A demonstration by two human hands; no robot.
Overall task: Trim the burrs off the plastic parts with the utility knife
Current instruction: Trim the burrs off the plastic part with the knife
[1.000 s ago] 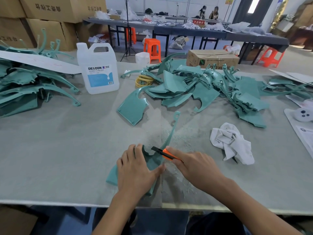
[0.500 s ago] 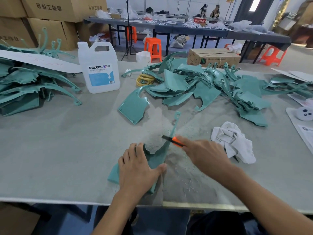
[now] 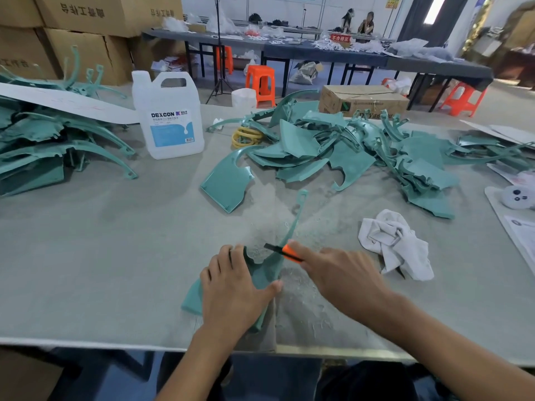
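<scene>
A teal plastic part (image 3: 292,224) with a long curved arm lies on the grey table (image 3: 101,256) near the front edge. My left hand (image 3: 234,287) presses flat on its wide lower end, fingers straight, thumb out to the right. My right hand (image 3: 341,276) grips an orange and black utility knife (image 3: 285,251). Its black tip lies against the part's curved inner edge, just right of my left fingertips. White shavings are scattered around the part.
A heap of teal parts (image 3: 362,151) fills the table's far middle and right, another pile (image 3: 52,143) sits far left. A white DEXCON jug (image 3: 169,117) stands behind. A crumpled white rag (image 3: 396,244) lies to the right of my right hand.
The knife went up along the part's curved arm half a second ago, then came back down towards my left hand. My left hand has stayed pressed on the part.
</scene>
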